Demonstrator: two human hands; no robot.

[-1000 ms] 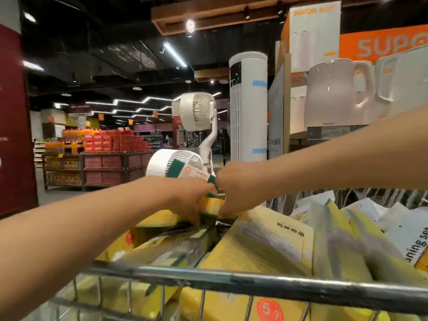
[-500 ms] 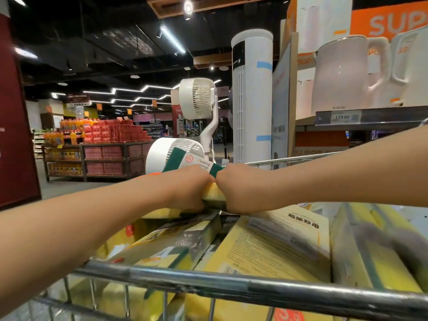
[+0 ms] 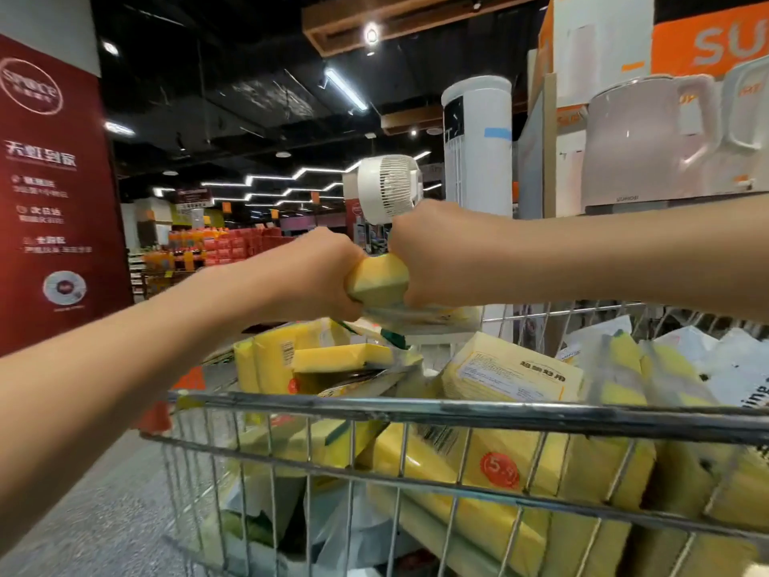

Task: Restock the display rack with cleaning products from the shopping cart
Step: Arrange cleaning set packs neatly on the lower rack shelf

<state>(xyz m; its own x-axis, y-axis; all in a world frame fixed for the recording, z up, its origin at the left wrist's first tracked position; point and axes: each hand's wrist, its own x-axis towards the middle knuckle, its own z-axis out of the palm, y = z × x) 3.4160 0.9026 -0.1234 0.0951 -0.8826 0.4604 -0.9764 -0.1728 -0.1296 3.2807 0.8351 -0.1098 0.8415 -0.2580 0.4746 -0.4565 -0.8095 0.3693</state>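
A yellow sponge pack (image 3: 376, 281) hangs in the air above the wire shopping cart (image 3: 457, 414). My left hand (image 3: 320, 272) grips its left end and my right hand (image 3: 432, 251) grips its right end, both with fingers curled round it. Most of the pack is hidden between the two hands. Below, the cart holds several more yellow sponge packs (image 3: 512, 376), some with a round red price sticker (image 3: 499, 468).
White kettles (image 3: 641, 143) stand on a shelf to the right, beside a tall white tower fan (image 3: 476, 147) and a small round fan (image 3: 387, 187). A red wall panel (image 3: 58, 193) is at the left, with grey floor (image 3: 95, 518) beneath.
Both hands have lifted the sponge pack from the pile in the cart up to above the cart's rim. The view has tilted and shifted with them.
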